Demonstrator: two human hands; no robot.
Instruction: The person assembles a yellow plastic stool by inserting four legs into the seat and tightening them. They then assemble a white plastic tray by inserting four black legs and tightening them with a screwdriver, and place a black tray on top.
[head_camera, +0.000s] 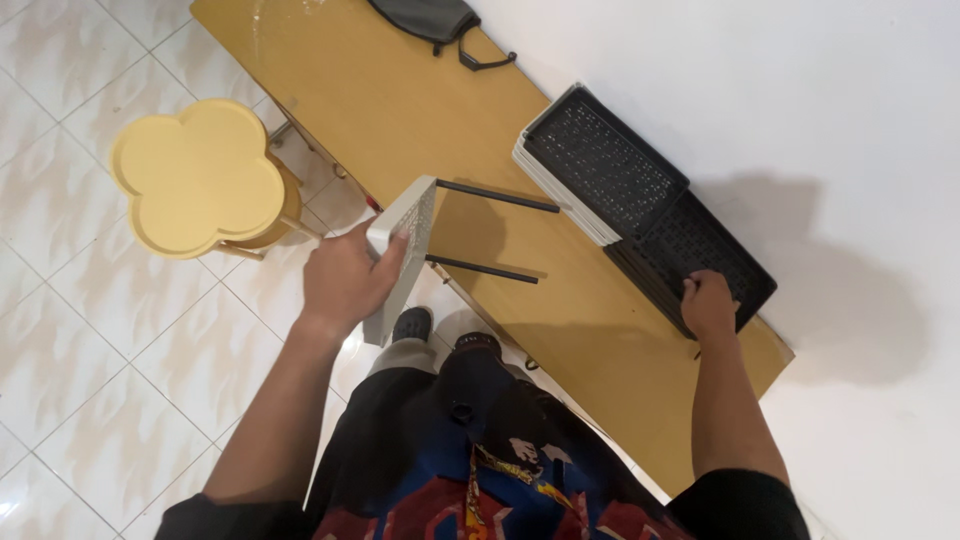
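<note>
Now left hand (345, 280) grips router (402, 250); right hand (708, 303) on black stack (700, 255).

From up here I mostly see my own torso at the bottom middle of the frame: a black short-sleeved t-shirt (480, 470) with a big red, blue and yellow graphic print across the front. Both forearms are bare, sleeves ending at the bottom corners. My left hand (345, 280) and right hand (710, 305) wear no gloves, rings or watch. Greyish trousers and dark shoes (412, 323) peek out mid-frame.
</note>
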